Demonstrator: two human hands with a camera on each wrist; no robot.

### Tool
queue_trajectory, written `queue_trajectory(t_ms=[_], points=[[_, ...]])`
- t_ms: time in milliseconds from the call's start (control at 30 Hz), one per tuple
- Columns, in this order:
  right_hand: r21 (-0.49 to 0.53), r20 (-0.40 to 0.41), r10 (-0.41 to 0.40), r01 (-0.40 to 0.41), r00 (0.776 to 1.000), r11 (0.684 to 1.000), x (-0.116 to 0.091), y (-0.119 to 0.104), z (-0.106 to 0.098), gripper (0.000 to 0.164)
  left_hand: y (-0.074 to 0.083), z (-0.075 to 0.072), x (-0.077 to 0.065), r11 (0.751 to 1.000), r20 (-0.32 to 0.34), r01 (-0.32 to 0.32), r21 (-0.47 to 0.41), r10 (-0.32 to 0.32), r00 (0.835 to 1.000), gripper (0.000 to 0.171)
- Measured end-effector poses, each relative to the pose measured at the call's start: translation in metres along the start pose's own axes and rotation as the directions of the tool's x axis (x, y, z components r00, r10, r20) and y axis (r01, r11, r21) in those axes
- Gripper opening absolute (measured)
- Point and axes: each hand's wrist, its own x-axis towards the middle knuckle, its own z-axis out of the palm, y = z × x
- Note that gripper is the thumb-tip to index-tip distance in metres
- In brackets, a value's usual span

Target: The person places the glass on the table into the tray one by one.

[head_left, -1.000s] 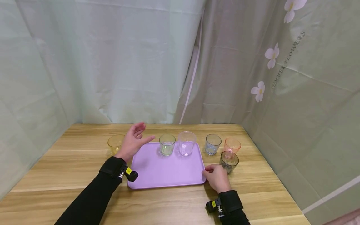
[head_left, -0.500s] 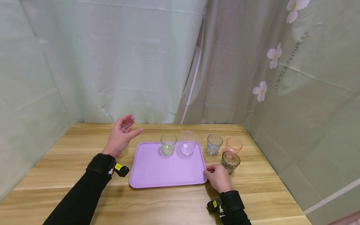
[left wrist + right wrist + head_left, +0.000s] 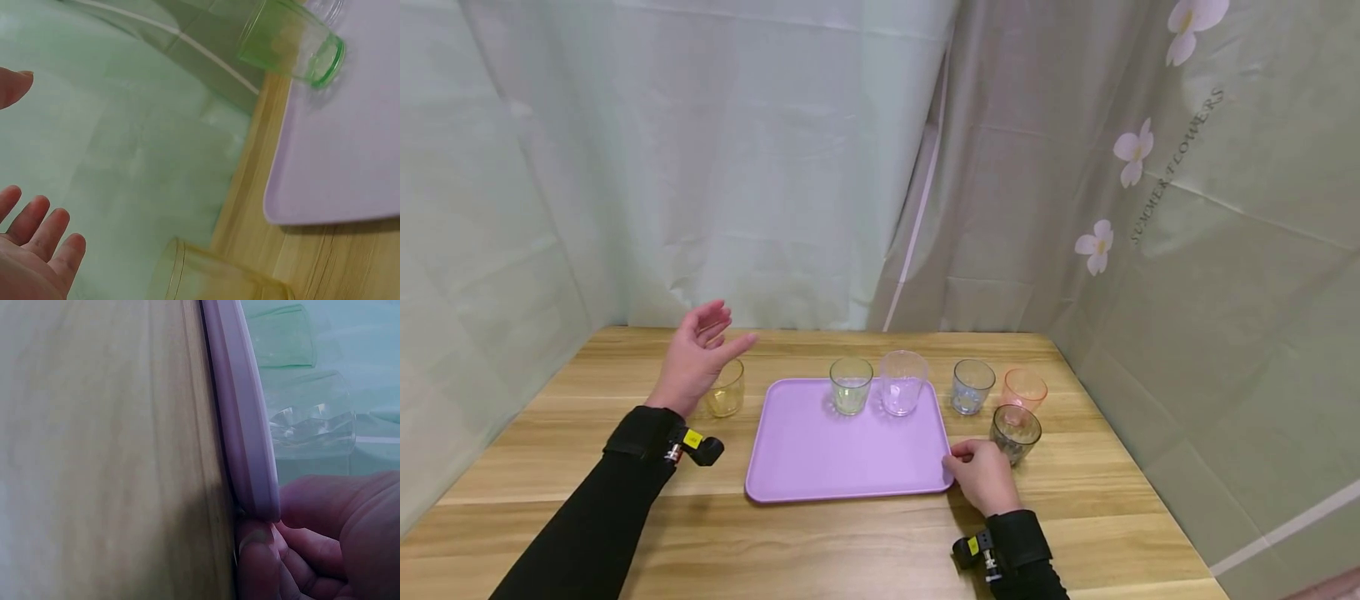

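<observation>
A purple tray (image 3: pixel 842 458) lies on the wooden table, with a green glass (image 3: pixel 851 387) and a larger clear glass (image 3: pixel 903 383) standing at its back edge. At the tray's front right corner my right hand (image 3: pixel 988 475) pinches the rim between thumb and fingers, as the right wrist view shows up close. My left hand (image 3: pixel 696 358) is raised left of the tray, thumb and fingers spread apart, holding nothing. Beside and partly behind it stands a yellow glass (image 3: pixel 727 393), upright on the table; the left wrist view catches the yellow glass (image 3: pixel 219 275) below the fingers.
Right of the tray stand a blue-grey glass (image 3: pixel 972 387), an orange glass (image 3: pixel 1024 390) and a dark grey glass (image 3: pixel 1015 433), the last close to my right hand. Pale curtains (image 3: pixel 775 167) hang behind the table (image 3: pixel 820 550) and along both sides.
My left hand has moved left, away from the tray and past the yellow glass, which shows more fully now. My right hand keeps its hold on the tray's corner.
</observation>
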Motion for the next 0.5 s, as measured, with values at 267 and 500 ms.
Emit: queue_trajectory(t_ms=[267, 500], points=[[-0.007, -0.002, -0.025, 0.025, 1.0, 1.0, -0.001, -0.001, 0.0, 0.018, -0.014, -0.015, 0.003, 0.998, -0.081, 0.049, -0.035, -0.052, 0.995, 0.097], [-0.004, 0.001, -0.017, 0.017, 1.0, 1.0, -0.002, -0.001, 0.0, 0.019, -0.035, -0.024, 0.003, 0.996, -0.122, 0.089, -0.007, -0.09, 0.989, 0.1]])
